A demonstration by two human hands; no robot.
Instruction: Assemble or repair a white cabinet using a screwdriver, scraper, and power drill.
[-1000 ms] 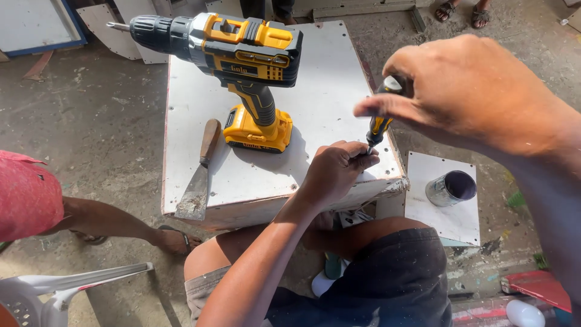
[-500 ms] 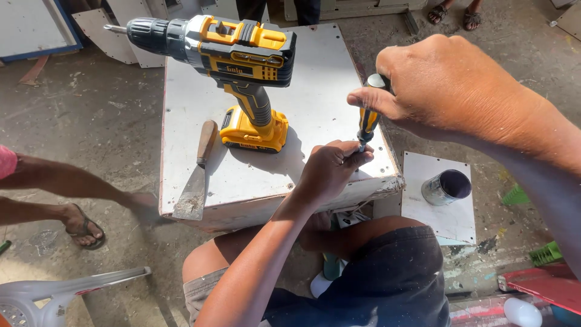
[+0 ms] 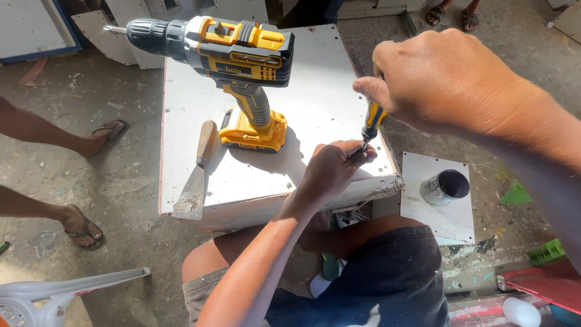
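My right hand (image 3: 448, 82) grips the yellow-and-black handle of a screwdriver (image 3: 371, 121), held nearly upright over the near right corner of a white board (image 3: 321, 91). My left hand (image 3: 331, 169) reaches up from below, fingers pinched around the screwdriver's tip where it meets the board. Whatever lies under the tip is hidden by my fingers. A yellow-and-black cordless drill (image 3: 242, 60) stands on its battery in the middle of the board. A scraper with a wooden handle (image 3: 196, 175) lies to its left.
A small tin can (image 3: 445, 186) sits on a white plate (image 3: 451, 221) on the floor at right. Another person's sandalled feet (image 3: 85, 227) stand at left, more feet (image 3: 451, 15) at the top. A grey plastic chair (image 3: 66, 293) is at bottom left.
My right hand has come down and left, bringing the screwdriver more upright over my left hand. The other person's legs at left have shifted.
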